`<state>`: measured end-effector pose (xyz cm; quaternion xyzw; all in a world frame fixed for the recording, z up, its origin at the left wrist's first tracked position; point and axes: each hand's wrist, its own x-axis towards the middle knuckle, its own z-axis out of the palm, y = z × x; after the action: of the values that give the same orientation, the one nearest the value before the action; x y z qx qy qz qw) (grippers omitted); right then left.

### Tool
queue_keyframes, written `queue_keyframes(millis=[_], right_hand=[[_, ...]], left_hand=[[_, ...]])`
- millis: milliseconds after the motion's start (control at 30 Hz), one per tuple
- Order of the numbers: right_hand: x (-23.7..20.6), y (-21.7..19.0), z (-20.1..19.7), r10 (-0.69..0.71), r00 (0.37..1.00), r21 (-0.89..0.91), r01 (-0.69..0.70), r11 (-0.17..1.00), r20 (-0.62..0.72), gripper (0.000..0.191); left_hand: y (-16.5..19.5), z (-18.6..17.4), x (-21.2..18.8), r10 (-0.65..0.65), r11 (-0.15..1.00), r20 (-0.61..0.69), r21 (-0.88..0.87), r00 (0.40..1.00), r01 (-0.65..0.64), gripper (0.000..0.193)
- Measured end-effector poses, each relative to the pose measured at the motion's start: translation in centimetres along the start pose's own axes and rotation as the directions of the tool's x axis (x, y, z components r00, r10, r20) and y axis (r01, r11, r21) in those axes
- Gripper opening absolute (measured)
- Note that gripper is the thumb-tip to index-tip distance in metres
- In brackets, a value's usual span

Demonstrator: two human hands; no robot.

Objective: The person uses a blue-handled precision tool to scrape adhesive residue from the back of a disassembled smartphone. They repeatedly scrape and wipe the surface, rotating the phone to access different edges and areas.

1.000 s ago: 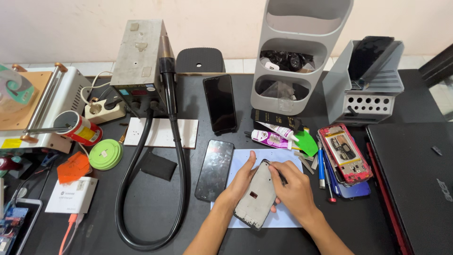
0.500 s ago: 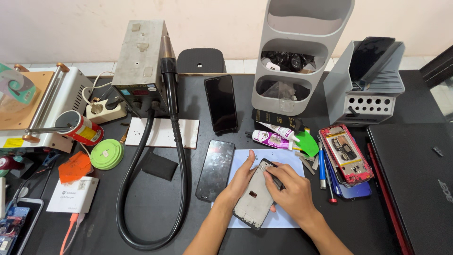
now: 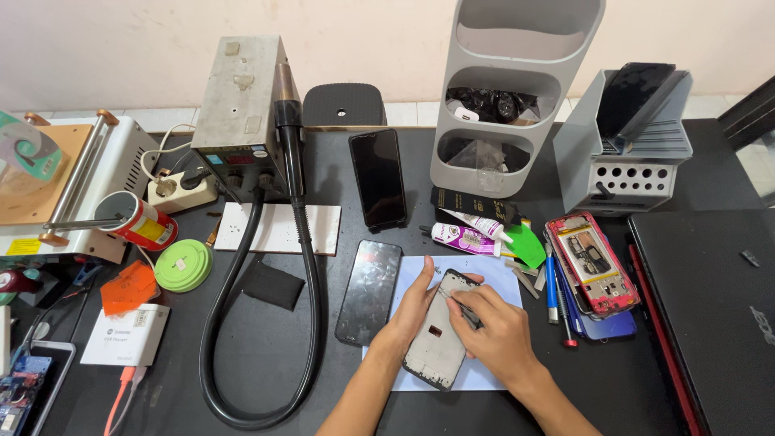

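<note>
An opened phone frame [image 3: 436, 339], pale grey inside with a black rim, lies tilted on a light blue sheet [image 3: 492, 278] near the desk's front edge. My left hand [image 3: 413, 311] steadies its left edge with fingers spread along the side. My right hand [image 3: 494, 329] rests over the frame's right side and pinches a thin dark tool [image 3: 467, 311] whose tip touches the upper part of the frame. A cracked dark phone screen [image 3: 370, 291] lies just left of my left hand.
A hot-air station [image 3: 238, 105] with a thick black hose [image 3: 303, 266] stands back left. A black phone [image 3: 378, 178], grey tiered organiser [image 3: 517, 97], glue tubes [image 3: 468, 234], a red phone frame [image 3: 591, 262], screwdrivers [image 3: 552, 282] and a laptop [image 3: 710, 315] surround the sheet.
My right hand has slid slightly up and left over the frame, with the tool tip now nearer its upper part. My left hand and the frame stay in place.
</note>
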<state>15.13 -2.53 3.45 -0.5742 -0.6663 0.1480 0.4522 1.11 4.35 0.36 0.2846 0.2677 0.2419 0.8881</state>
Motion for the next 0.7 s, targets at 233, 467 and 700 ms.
queue_keyframes(millis=[233,467,700], right_hand=[[-0.2,0.0,0.4,-0.059,0.996,-0.115,0.051,0.992,-0.069,0.015],[-0.3,0.2,0.8,-0.109,0.99,-0.196,0.09,0.976,-0.085,0.012],[-0.3,0.2,0.7,-0.208,0.977,-0.259,0.19,0.947,-0.048,0.012]], left_hand=[[-0.8,-0.7,0.7,0.033,0.999,-0.035,0.018,0.999,-0.032,0.084],[-1.1,-0.4,0.7,0.082,0.99,-0.108,0.127,0.991,-0.068,0.079],[-1.3,-0.2,0.7,0.1,0.984,-0.101,0.156,0.99,-0.083,0.076]])
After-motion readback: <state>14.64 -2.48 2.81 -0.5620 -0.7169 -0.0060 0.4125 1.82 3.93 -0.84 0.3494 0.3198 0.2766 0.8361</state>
